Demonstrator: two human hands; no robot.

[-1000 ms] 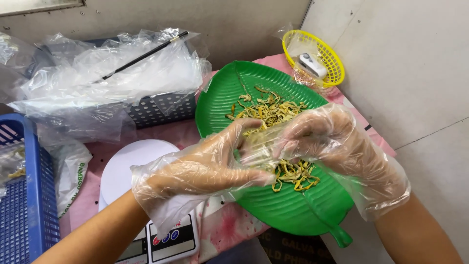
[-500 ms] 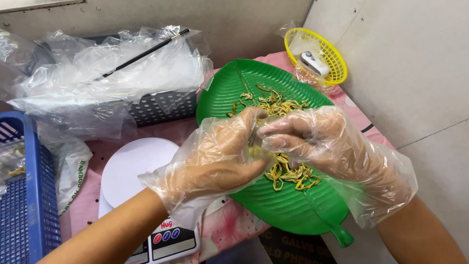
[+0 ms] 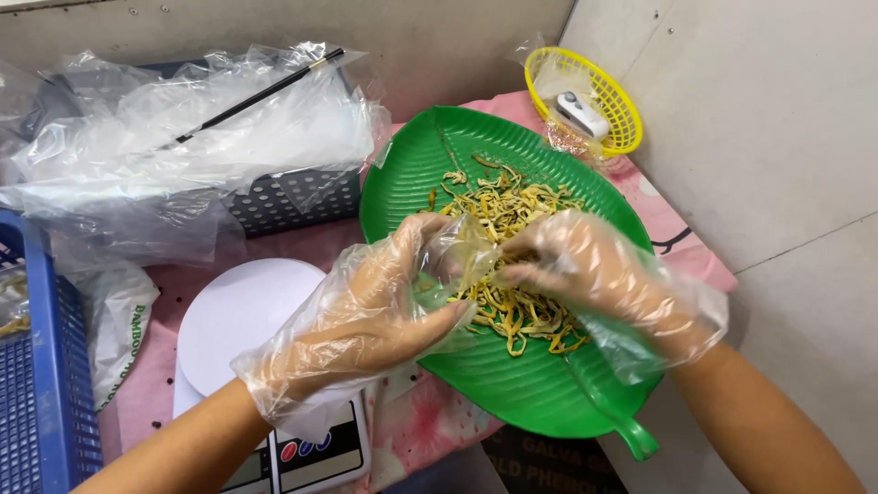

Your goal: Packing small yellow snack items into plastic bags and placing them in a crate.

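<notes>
We see loose, crinkly clear plastic gloves on left hand (image 3: 366, 306) and right hand (image 3: 594, 274), cuffs flaring at wrists; forearms bare, no sleeves.

White kitchen scale (image 3: 247, 366) down front, blue crate (image 3: 41, 384) on the left, dark perforated basket (image 3: 293, 199) buried in clear plastic bags (image 3: 183, 146) — plus a yellow basket (image 3: 590, 96) in the corner.

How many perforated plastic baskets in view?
3: a blue plastic basket at the left edge, a dark grey basket under clear plastic bags, a yellow oval basket top right. More may be hidden.
</notes>
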